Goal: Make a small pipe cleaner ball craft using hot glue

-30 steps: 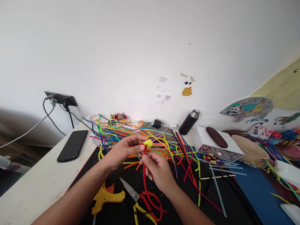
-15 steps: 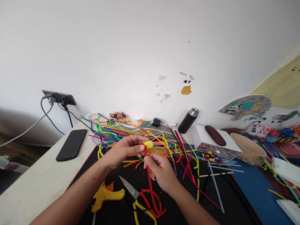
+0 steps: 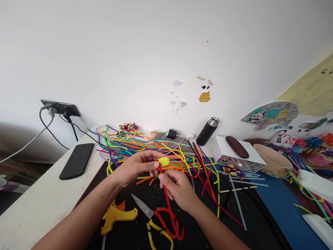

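Pinched between the fingers of my left hand (image 3: 140, 166) is a small yellow coil (image 3: 163, 161) of wound pipe cleaner with red at its near end. A red pipe cleaner (image 3: 166, 196) runs down from that end. My right hand (image 3: 178, 189) is closed on it just below the coil, thumb and forefinger pressed together. The strand's lower part hangs bent over the scissors (image 3: 148, 211), which lie open on the black mat (image 3: 130, 239) with red and yellow handles. Left of them lies a yellow glue gun (image 3: 118, 215).
Behind my hands spreads a heap of coloured pipe cleaners (image 3: 125, 146). A phone (image 3: 76, 161) lies at left. A black flask (image 3: 207, 132), a white box (image 3: 249, 154) with a brown case (image 3: 236, 146), and a bowl (image 3: 273, 161) stand at right. Glue sticks (image 3: 238, 203) lie nearby.
Both hands stay around the yellow coil and red pipe cleaner, nearly in place. The red strand's lower end has shifted slightly. The whole view has moved a little.
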A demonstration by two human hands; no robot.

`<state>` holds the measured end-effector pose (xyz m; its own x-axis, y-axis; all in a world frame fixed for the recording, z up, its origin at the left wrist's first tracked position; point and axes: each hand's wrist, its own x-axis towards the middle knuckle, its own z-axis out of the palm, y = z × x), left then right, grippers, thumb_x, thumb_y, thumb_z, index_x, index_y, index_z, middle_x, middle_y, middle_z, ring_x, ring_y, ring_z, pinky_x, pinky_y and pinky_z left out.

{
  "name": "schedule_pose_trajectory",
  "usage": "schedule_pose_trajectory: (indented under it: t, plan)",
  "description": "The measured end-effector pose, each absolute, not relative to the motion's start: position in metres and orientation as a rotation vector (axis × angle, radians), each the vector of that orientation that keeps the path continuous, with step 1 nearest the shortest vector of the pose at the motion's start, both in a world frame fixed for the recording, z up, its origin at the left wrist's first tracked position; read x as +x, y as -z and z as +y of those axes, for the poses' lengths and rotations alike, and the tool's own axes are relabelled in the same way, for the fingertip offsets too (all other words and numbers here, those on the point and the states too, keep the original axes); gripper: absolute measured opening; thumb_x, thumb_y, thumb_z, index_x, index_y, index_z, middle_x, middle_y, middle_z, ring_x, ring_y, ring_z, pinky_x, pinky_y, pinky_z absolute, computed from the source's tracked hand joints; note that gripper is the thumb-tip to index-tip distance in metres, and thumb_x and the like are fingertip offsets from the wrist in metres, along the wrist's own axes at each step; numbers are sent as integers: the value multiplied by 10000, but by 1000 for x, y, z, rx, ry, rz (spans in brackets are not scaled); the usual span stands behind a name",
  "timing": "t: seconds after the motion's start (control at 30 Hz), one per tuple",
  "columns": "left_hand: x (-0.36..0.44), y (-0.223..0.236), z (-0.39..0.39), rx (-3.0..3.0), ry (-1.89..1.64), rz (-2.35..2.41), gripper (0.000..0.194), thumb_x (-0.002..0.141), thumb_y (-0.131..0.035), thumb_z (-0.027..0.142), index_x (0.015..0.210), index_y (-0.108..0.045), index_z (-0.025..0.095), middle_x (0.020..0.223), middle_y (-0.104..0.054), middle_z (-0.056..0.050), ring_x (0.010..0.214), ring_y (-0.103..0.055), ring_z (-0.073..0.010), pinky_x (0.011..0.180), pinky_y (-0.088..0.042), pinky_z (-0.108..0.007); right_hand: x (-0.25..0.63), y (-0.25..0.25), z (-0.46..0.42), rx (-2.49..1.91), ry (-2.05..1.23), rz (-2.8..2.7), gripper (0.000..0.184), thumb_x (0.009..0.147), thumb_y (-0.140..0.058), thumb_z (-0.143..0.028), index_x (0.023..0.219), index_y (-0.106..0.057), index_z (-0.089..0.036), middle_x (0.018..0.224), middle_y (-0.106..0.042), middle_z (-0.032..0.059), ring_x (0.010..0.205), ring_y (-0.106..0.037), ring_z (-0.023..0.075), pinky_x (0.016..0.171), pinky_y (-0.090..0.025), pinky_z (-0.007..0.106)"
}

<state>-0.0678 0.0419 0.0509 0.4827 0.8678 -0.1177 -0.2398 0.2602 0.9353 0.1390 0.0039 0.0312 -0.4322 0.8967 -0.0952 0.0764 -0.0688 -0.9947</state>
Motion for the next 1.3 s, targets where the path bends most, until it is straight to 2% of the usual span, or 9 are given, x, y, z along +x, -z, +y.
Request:
schedule_pose_trajectory:
  t: [0.4,0.73,1.03,1.3]
  plan:
    - [-66,-51,41,980,-800,733,473,716,-979,373,1093,-803,149,876,-766,-52,744,-730,-156,700,-586,-246,147,-30,1,-1109,-1496,-1636,573,953,-609,-721,702,-579,-207,477,-407,-74,423,-361,95,469,-264,262]
    - [-61,-47,40,898,-795,754,435,677,-1007,321,1043,-827,170,970,-772,-42,799,-728,-138,789,-625,-258,151,-28,0,-1157,-1443,-1690,464,996,-609,-565,698,-599,-210,481,-418,-74,435,-379,104,502,-295,269]
    - [-59,-46,39,902,-740,765,493,701,-989,373,1125,-840,172,1115,-825,-103,967,-779,-204,921,-626,-292,155,-22,1,-1181,-1469,-1653,504,987,-612,-619,696,-594,-208,473,-421,-77,423,-378,98,484,-285,258]
    - [-56,-45,40,884,-758,784,439,721,-975,356,1084,-843,148,1063,-839,-108,924,-790,-209,887,-633,-292,154,-24,0,-1189,-1481,-1624,536,963,-616,-672,686,-585,-214,461,-408,-78,419,-368,99,479,-282,263]
